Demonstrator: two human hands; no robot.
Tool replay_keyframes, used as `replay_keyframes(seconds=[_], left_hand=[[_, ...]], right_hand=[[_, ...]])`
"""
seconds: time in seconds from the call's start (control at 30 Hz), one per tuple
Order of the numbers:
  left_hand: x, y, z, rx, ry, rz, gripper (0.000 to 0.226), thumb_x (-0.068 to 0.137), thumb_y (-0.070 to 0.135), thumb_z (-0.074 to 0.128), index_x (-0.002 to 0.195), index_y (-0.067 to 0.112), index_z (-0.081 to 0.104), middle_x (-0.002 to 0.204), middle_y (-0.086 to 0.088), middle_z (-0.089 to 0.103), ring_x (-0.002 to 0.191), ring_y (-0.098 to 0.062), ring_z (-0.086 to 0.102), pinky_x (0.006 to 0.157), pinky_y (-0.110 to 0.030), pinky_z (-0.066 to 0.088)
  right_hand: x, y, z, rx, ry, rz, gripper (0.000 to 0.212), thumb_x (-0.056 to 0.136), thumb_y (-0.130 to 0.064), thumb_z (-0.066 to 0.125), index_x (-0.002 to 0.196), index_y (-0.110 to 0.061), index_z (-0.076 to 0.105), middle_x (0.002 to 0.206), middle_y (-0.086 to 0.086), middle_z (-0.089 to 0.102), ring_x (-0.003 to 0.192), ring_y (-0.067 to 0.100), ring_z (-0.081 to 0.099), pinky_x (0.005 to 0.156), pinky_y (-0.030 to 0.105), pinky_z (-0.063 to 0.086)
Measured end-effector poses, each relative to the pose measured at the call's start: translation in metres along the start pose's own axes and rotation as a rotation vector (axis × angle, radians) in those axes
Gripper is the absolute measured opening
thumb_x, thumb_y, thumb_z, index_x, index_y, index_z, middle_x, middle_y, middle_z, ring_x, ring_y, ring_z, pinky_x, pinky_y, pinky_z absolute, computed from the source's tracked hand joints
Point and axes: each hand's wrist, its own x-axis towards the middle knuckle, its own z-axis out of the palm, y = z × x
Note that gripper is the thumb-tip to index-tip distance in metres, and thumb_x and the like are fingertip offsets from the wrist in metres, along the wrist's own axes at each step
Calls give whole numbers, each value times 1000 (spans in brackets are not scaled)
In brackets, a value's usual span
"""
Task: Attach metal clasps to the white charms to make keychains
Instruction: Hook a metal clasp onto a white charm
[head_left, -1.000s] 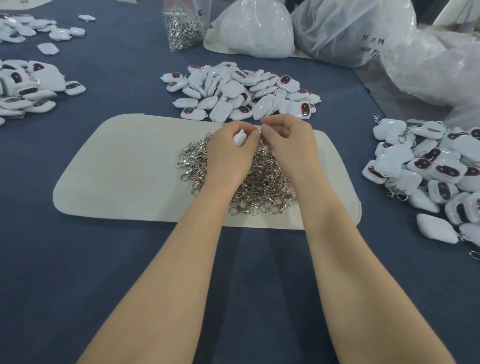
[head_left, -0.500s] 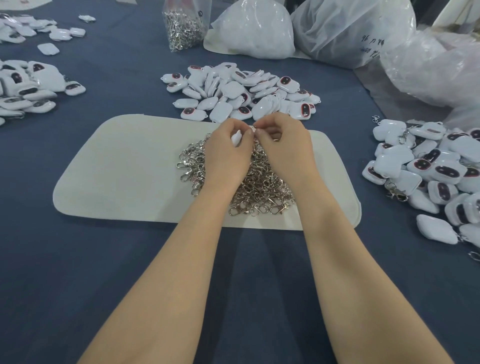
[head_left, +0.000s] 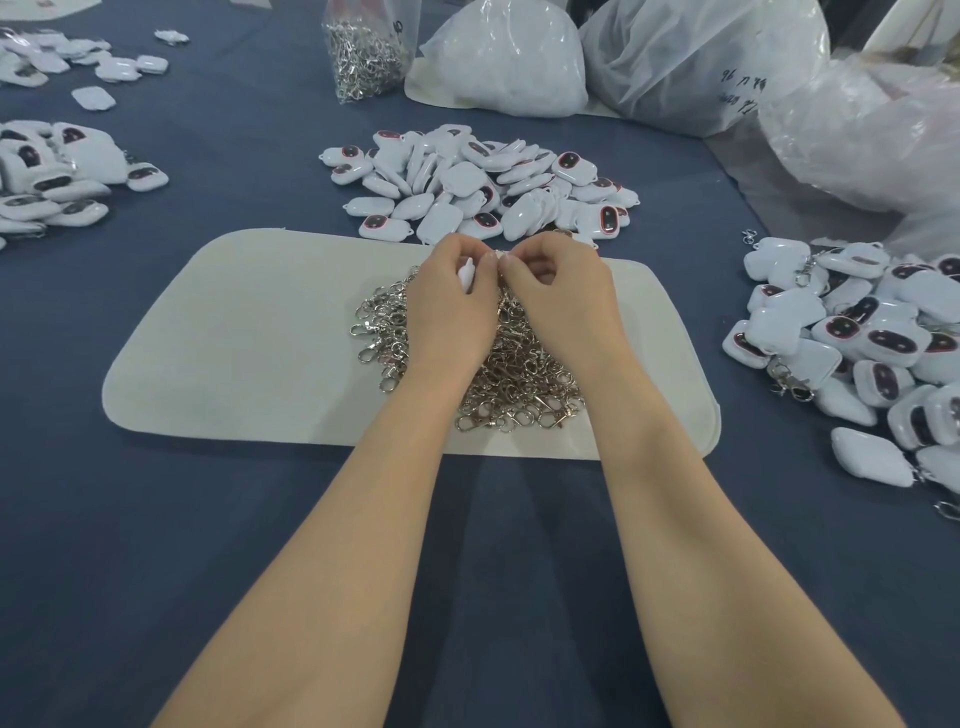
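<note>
1. While the left hand (head_left: 452, 312) clamps its fingers round a small white plastic charm (head_left: 466, 273) to steady it, the right hand (head_left: 561, 296) pinches what is likely 1 silver metal clasp (head_left: 497, 254), mostly hidden, at its top.
2. Both work above the heap of loose clasps (head_left: 519, 384), keeping supply close.

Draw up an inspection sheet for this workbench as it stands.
Surface: table under blue cloth; cream mat in the middle.
Job's things: clasp pile on the mat; loose charm pile beyond it; keychain heap at right, several with clasps showing.
Clutter: more charm heaps at far left.
Hands: left hand holds a white charm; right hand pinches what looks like a clasp at its tip, mostly hidden.
Cables: nothing seen.
Surroundings: bag of clasps and big plastic bags at the far edge.
</note>
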Motion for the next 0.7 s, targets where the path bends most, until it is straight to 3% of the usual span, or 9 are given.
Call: replay_keyframes(seconds=[0.1, 0.3, 0.5, 0.7], left_hand=[[-1, 1, 0, 13, 10, 25, 10, 93, 17, 53, 85, 20, 55, 74, 16, 55, 71, -2, 50, 62, -10, 35], [0, -1, 0, 67, 20, 46, 7, 92, 17, 54, 90, 18, 60, 99, -4, 63, 92, -14, 52, 74, -18, 35], [0, 3, 1, -19, 29, -28, 10, 91, 17, 57, 82, 21, 58, 73, 17, 57, 65, 10, 51, 59, -6, 36], [1, 4, 0, -99, 21, -105, 14, 90, 15, 59, 79, 23, 59, 73, 16, 57, 65, 7, 50, 60, -7, 37]], right_hand=[[-1, 0, 1, -22, -16, 3, 14, 90, -20, 57, 86, -15, 69, 83, -2, 70, 81, 12, 62, 74, 26, 48], [1, 2, 1, -74, -76, -15, 19, 94, -22, 53, 89, -14, 70, 83, -1, 69, 78, 13, 58, 71, 26, 42], [-1, 1, 4, 32, 12, -24, 5, 88, -13, 59, 88, -18, 59, 74, -12, 58, 71, 5, 56, 66, 15, 43], [-1, 1, 4, 53, 8, -61, 9, 87, -11, 61, 90, -17, 56, 79, -16, 56, 72, -2, 53, 66, 6, 41]])
